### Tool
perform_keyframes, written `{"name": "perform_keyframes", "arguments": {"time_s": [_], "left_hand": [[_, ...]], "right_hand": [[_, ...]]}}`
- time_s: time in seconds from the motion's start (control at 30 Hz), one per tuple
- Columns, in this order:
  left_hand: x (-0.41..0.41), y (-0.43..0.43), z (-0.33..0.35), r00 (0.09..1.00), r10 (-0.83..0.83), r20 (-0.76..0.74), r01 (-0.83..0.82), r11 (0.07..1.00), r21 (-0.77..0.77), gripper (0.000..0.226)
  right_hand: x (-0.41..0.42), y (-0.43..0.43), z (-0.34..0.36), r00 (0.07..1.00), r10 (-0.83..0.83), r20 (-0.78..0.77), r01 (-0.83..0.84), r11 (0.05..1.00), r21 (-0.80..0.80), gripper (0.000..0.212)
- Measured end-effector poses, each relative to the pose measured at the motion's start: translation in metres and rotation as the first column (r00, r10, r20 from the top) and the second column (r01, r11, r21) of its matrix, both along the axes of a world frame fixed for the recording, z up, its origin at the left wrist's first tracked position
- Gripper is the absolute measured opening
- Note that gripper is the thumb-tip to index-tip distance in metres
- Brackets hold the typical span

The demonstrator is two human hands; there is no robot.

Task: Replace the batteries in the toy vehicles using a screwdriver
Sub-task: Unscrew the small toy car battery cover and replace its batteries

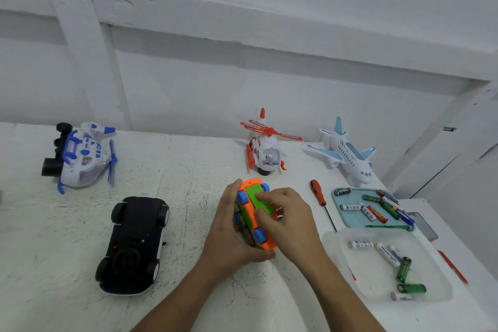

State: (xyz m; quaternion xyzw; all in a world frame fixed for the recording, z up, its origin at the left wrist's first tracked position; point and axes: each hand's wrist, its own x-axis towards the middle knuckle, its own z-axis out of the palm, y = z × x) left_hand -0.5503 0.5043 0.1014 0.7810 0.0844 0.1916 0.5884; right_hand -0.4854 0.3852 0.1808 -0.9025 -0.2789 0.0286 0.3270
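Left hand [231, 226] grips the orange toy car [253, 205] belly-up over the worktop [188, 170], while the right hand [288, 218] curls in, fingertips pinching at its green underside. The screwdriver [324, 206] lies untouched just to the right.

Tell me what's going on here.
A person holds an orange car upside down in the left hand, while the right hand pinches at its green panel. The screwdriver lies untouched on the table to the right, beside a blue tray of batteries. A black car lies upside down to the left.
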Motion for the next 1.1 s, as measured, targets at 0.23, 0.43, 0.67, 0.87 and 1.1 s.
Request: {"name": "perform_keyframes", "arguments": {"time_s": [0.23, 0.43, 0.67, 0.87, 1.1], "left_hand": [[-0.002, 0.000, 0.002, 1.000, 0.012, 0.018, -0.012, 1.000, 0.014, 0.131], [0.000, 0.000, 0.001, 0.999, 0.009, 0.041, -0.010, 1.000, 0.024, 0.130], [0.001, 0.001, 0.003, 0.999, 0.006, 0.042, -0.003, 0.997, -0.074, 0.131], [0.002, 0.003, 0.003, 0.999, 0.018, 0.045, -0.012, 0.993, -0.117, 0.129], [0.002, 0.004, 0.004, 0.999, 0.030, 0.040, -0.026, 0.993, -0.111, 0.128]], "right_hand": [[0.007, -0.004, -0.001, 0.996, 0.069, -0.048, -0.066, 0.996, 0.054, 0.029], [0.021, -0.010, 0.000, 0.964, 0.106, -0.243, -0.056, 0.977, 0.205, 0.029], [0.028, -0.002, 0.001, 0.933, 0.127, -0.338, -0.046, 0.970, 0.240, 0.027], [0.033, 0.004, 0.005, 0.922, 0.145, -0.359, -0.076, 0.977, 0.200, 0.026], [0.037, 0.006, 0.009, 0.882, 0.190, -0.430, -0.080, 0.962, 0.261, 0.026]]}}
